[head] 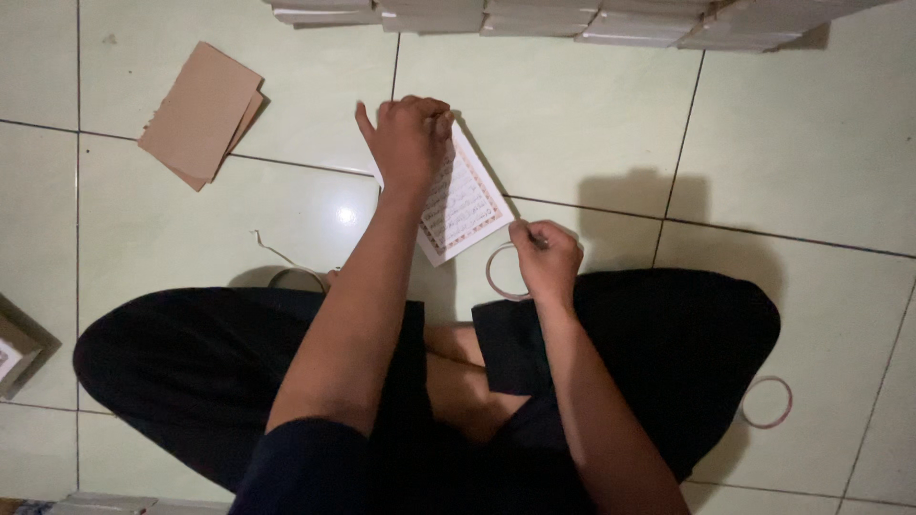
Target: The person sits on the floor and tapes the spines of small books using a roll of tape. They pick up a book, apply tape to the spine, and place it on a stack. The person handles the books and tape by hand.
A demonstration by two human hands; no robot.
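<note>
I sit cross-legged in black trousers on a pale green tiled floor. My left hand (408, 141) presses down on a white printed sheet block (465, 202) with a decorated border, lying on the floor in front of me. My right hand (546, 259) is closed on a roll of clear tape (496, 272), held just above the floor beside the sheet's near corner. The tape's ring shows partly under my fingers.
Brown cardboard pieces (202, 113) lie at the far left. Stacks of white books (563, 19) line the top edge. A second tape ring (766, 401) rests by my right knee. A thin strip (277, 254) lies near my left knee; a box (14, 355) stands at the left.
</note>
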